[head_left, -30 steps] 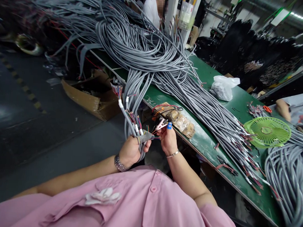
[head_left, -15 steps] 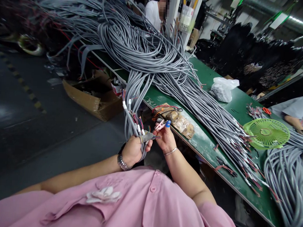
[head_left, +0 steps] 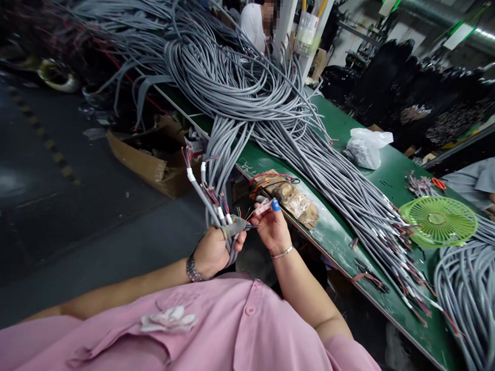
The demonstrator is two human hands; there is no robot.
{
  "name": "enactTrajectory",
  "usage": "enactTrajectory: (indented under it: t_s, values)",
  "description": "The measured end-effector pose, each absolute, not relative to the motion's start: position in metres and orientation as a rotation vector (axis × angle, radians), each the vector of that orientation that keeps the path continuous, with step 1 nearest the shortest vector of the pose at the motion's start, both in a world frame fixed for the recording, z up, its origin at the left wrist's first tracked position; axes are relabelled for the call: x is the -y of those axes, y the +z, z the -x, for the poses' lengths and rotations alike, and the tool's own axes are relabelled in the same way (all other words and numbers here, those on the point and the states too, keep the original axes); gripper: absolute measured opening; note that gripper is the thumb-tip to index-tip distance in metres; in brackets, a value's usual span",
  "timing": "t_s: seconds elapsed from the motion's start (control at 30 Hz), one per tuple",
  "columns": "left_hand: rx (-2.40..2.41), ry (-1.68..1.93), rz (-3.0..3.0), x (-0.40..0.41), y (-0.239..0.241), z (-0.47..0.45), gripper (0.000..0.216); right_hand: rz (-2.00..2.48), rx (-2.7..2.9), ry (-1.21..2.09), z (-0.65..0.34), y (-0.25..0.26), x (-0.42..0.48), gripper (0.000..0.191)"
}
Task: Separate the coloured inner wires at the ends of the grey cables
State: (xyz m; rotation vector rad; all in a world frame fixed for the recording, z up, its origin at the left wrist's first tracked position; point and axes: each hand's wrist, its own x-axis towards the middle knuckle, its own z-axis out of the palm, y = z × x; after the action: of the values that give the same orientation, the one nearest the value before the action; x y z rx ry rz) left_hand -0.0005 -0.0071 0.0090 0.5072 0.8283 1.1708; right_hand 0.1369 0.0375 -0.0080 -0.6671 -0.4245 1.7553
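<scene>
My left hand (head_left: 211, 250) is closed round several grey cables (head_left: 198, 190) whose stripped ends fan out in thin coloured wires beyond white sleeves. A grey cover wraps its thumb, which presses on one cable end whose wires (head_left: 252, 226) point toward my right hand (head_left: 273, 232). Pinched in the fingers of my right hand is a small pink clip-like tool (head_left: 263, 207), just above those wires; its exact kind is unclear. A blue cover (head_left: 275, 205) sits on one right fingertip. Whether the tool touches a wire cannot be made out.
A green table (head_left: 335, 121) carries a big coil of grey cables (head_left: 230, 82), a taped brown block (head_left: 301, 204), cutters (head_left: 370, 275), a white plastic bag (head_left: 368, 148) and a green fan cover (head_left: 439, 220). A cardboard box (head_left: 140, 168) stands on the floor. Other people (head_left: 253, 26) are nearby.
The cable ends in my left hand have swung a little to the left. My right hand keeps the pink tool, which has turned slightly.
</scene>
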Motion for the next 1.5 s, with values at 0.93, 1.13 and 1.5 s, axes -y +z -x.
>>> enactTrajectory:
  t_s: [0.93, 1.13, 1.5]
  values:
    - [-0.897, 1.176, -0.566, 0.005, 0.003, 0.002, 0.020, 0.786, 0.655, 1.893, -0.156, -0.011, -0.030, 0.055]
    - [-0.923, 1.103, -0.678, 0.014, -0.010, 0.010, 0.020, 1.021, 1.149, 2.000, -0.181, -0.002, -0.025, 0.044]
    - [-0.930, 0.904, -0.902, 0.022, -0.016, 0.013, 0.021, 1.098, 1.412, 1.788, -0.158, 0.018, -0.019, 0.033]
